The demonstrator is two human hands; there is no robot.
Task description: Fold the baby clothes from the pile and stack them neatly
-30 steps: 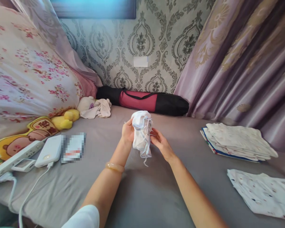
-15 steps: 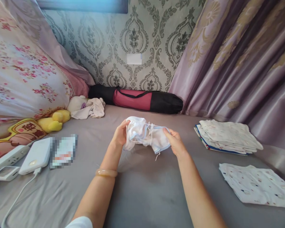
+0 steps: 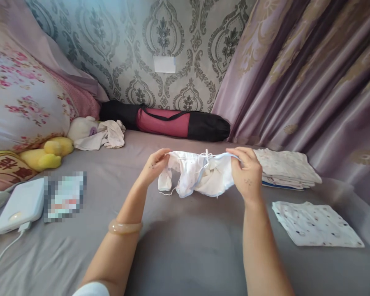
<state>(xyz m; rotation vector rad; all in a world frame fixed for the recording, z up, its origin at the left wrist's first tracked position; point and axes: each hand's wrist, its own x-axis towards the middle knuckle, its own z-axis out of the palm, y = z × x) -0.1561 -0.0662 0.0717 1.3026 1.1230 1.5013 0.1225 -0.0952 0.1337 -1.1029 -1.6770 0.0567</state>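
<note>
Between my hands hangs a small white cloth garment [image 3: 189, 174] with pale blue edging and thin white tie strings. My left hand [image 3: 156, 164] pinches its upper left edge, and a loose part of the cloth dangles below those fingers. At the upper right edge, my right hand [image 3: 247, 170] grips the blue-trimmed border between thumb and fingers. The garment is stretched sideways above the grey bed sheet [image 3: 191, 242], its ties gathered at the top middle. A bangle [image 3: 125, 227] sits on my left forearm.
On the right lie a stack of folded cloths [image 3: 286, 166] and a folded spotted cloth [image 3: 317, 225]. A black and red long bag [image 3: 163, 122] lies along the wall. To the left are a white power bank [image 3: 23, 205] with a cable, a blurred packet [image 3: 66, 196] and a yellow plush toy [image 3: 47, 154].
My hands have moved apart and the bunched garment is now spread wider between them. The right hand has turned and shifted right. The camera view has shifted slightly.
</note>
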